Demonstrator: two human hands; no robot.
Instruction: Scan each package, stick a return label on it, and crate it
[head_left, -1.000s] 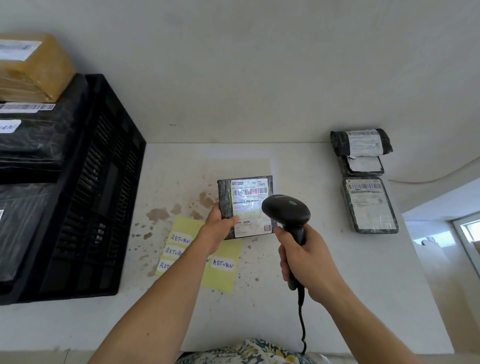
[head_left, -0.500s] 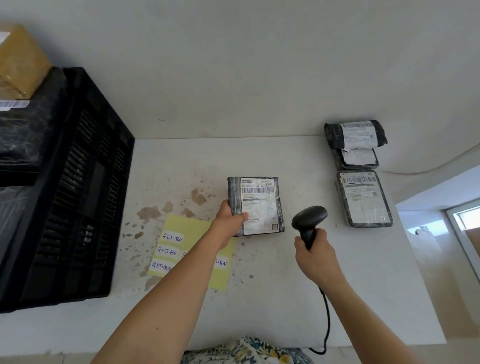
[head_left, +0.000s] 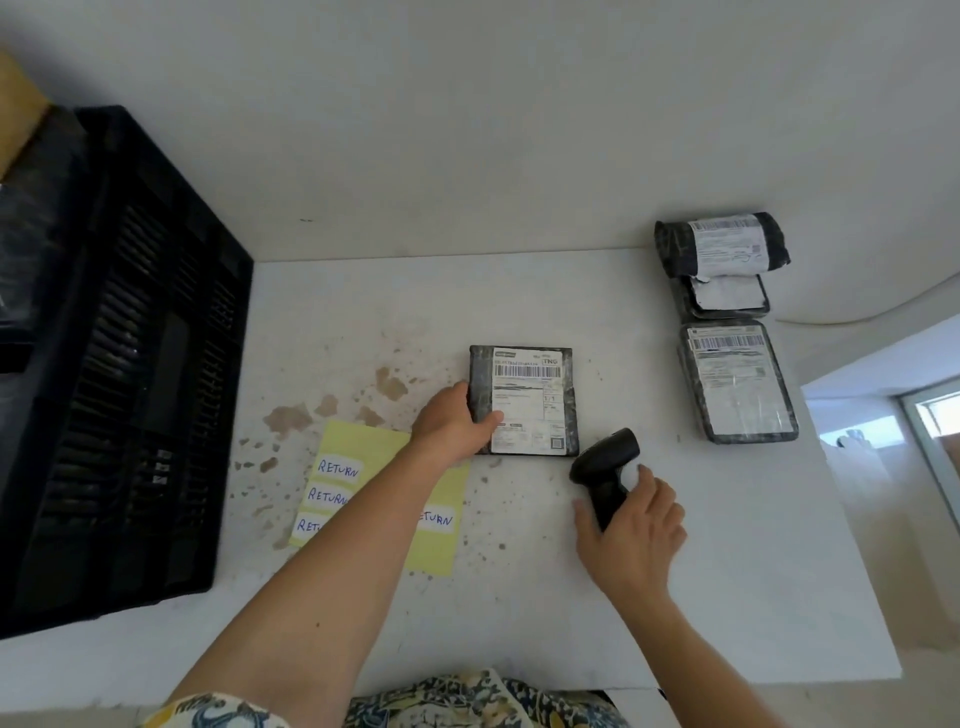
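A person is standing at a white table (head_left: 727, 545), the left hand (head_left: 451, 427) gripping the left edge of a dark wrapped package (head_left: 523, 401) that is lying flat at mid-table, shipping slip facing up, its thumb curling over onto the slip. The right hand (head_left: 636, 530) is wrapping its fingers around the handle of a black scanner (head_left: 607, 462) just near and right of the package, the scanner's head pointing far and right, away from the barcode. The coming move looks to turn on the yellow sheet (head_left: 363, 447) of "RETURN" labels (head_left: 337, 467), which is lying just near and left of the package, closer to the left hand than the right; that forearm is crossing the sheet and hiding parts of several labels. The black crate (head_left: 156, 364) is sitting at far left, its inside cut off by the frame. Three more packages (head_left: 735, 332) are waiting at far right, one partly buried under a rolled one. Whether the scanner is touching the table is hard to make out.
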